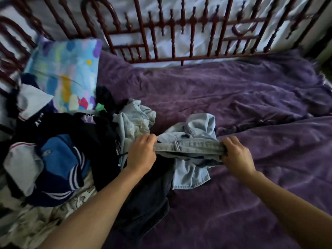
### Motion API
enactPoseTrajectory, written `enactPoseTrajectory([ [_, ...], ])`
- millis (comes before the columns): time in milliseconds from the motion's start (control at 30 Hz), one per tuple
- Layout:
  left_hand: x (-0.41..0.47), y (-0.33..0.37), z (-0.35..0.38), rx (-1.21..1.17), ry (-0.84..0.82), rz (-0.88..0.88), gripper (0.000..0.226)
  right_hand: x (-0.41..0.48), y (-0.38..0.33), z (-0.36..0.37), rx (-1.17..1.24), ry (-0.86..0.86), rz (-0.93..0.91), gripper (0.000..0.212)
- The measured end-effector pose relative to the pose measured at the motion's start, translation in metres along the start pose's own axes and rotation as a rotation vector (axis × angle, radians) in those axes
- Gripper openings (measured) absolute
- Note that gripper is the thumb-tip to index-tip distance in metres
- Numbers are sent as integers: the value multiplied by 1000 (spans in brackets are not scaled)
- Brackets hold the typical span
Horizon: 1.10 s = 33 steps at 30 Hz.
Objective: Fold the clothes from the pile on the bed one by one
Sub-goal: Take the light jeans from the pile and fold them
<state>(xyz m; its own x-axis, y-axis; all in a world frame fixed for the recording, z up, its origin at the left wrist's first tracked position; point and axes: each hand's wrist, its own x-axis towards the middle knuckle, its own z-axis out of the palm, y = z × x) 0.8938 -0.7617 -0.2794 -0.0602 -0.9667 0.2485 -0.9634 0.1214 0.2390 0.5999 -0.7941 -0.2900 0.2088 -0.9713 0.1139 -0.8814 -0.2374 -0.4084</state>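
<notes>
Denim garment point(192, 177), one, pale blue, lies crumpled mid-bed on the purple cover point(251, 97), just beside the pile. Two hands are on it: left hand point(142, 153) and right hand point(235, 155) each clamp one end of its waistband, fingers curled over the cloth, the band stretched between them. One pile of clothes point(59, 159) lies along the bed's left edge. One patterned pillow point(66, 69) sits at the far left corner.

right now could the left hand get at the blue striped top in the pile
Probably yes: the blue striped top lies uncovered close to the left hand, though that hand grips the jeans waistband.
</notes>
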Motion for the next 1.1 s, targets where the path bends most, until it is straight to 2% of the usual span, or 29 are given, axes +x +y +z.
enactPoseTrajectory([
  [67,5,10,-31,-6,99,-23,30,5,-15,-33,-114,72,10,23],
  [133,7,15,-60,-91,193,-161,22,5,-34,-65,-176,129,24,23],
  [233,7,13,-103,-352,375,-435,19,-8,-73,-108,-30,124,95,20],
  [367,-11,9,-168,-578,555,-538,24,-43,-130,-161,415,-106,101,28],
  [433,-24,6,-202,-634,562,-531,29,-67,-152,-184,510,-261,75,23],
  [500,-38,5,-231,-606,497,-419,24,-88,-165,-198,435,-277,33,23],
  [567,-55,6,-257,-467,375,-178,15,-102,-167,-205,183,-65,29,22],
  [633,-72,8,-278,-305,205,64,27,-113,-158,-217,-128,146,86,21],
  [700,-86,10,-293,-162,38,226,44,-124,-147,-231,-289,190,172,23],
  [733,-91,9,-299,-99,-31,253,47,-129,-144,-238,-305,167,225,21],
  [800,-96,4,-306,32,-144,190,40,-135,-146,-248,-246,69,289,21],
  [867,-100,-2,-305,54,-164,8,24,-139,-154,-253,-131,-36,288,23],
  [933,-100,-3,-299,-271,-38,-278,13,-144,-159,-257,93,-127,321,24],
  [1000,-101,5,-296,-647,92,-465,17,-151,-159,-259,267,-177,330,25],
  [1033,-100,10,-296,-769,123,-497,21,-155,-158,-260,306,-179,305,26],
  [1100,-100,21,-302,-864,163,-469,26,-162,-155,-262,304,-133,215,21],
])
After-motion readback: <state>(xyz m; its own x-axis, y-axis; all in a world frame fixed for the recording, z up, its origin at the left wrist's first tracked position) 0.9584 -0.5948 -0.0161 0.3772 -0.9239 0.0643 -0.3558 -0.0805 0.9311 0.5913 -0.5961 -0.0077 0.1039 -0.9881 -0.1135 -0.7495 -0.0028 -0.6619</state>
